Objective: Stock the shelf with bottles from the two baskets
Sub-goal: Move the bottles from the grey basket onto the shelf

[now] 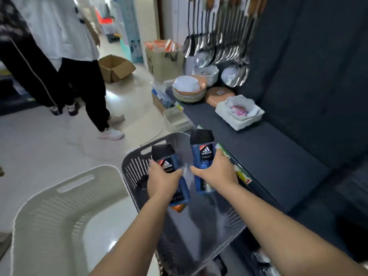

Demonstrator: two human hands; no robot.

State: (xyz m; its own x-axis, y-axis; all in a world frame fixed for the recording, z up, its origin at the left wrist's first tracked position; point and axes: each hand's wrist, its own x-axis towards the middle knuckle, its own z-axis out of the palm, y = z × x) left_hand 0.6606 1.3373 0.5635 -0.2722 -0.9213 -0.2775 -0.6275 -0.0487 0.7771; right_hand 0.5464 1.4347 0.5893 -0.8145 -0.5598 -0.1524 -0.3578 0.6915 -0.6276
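Slatted plastic baskets lie nearest: a white basket (49,212) at left, a grey basket (135,168) under the hands. Above it, the left hand (162,182) grasps a blue Adidas bottle (166,165) and the right hand (216,172) grasps a second Adidas bottle (205,152), black caps up, likely bound for the dark shelf (268,154) just beyond.

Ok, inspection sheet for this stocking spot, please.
Surface: dark shelf, bare at the near end.
Job's things: left bottle and right bottle, both blue, over the grey basket; white basket beside it.
Clutter: stacked plates, bowls along the shelf; ladles hanging above.
Grippers: left hand grips left bottle; right hand grips right bottle.
Cables: thin cord on the floor past the grey basket.
Surroundings: two people standing; open cardboard box on floor.
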